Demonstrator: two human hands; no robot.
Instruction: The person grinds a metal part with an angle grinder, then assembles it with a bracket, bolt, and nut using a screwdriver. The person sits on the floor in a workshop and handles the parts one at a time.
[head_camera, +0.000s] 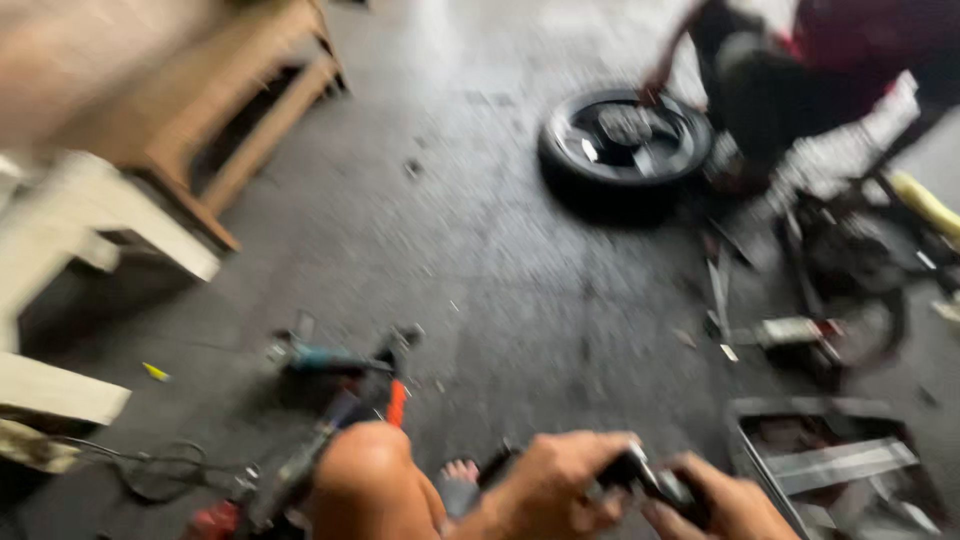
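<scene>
Both hands sit low in the blurred head view: the left hand (560, 480) has its fingers curled round a small dark metal part (648, 478), and the right hand (735, 508) closes on the same part from the other side, so the piece is pinched between them just above the floor, beside the person's bent knee (372, 480). Motion blur hides what kind of part it is, and whether anything on it has been loosened or fitted cannot be told; as a judgement, the handling looks to be in mid-course, with the part in grip and not set down.

By size, the dark concrete floor (500, 260) fills most of the picture. At the left stand wooden benches (230, 110) and a pale one nearer (80, 220). Far across the floor a second person (800, 80) crouches with a hand on a black tyre with its wheel (625, 140) lying flat. To the right lies a stripped machine frame (850, 270), and below it an open metal tray (840, 465) of tools, just beside the right hand. Near the knee lie a blue-green power tool (325, 358), an orange-handled tool (397, 402) and a loose black cable (150, 470).
</scene>
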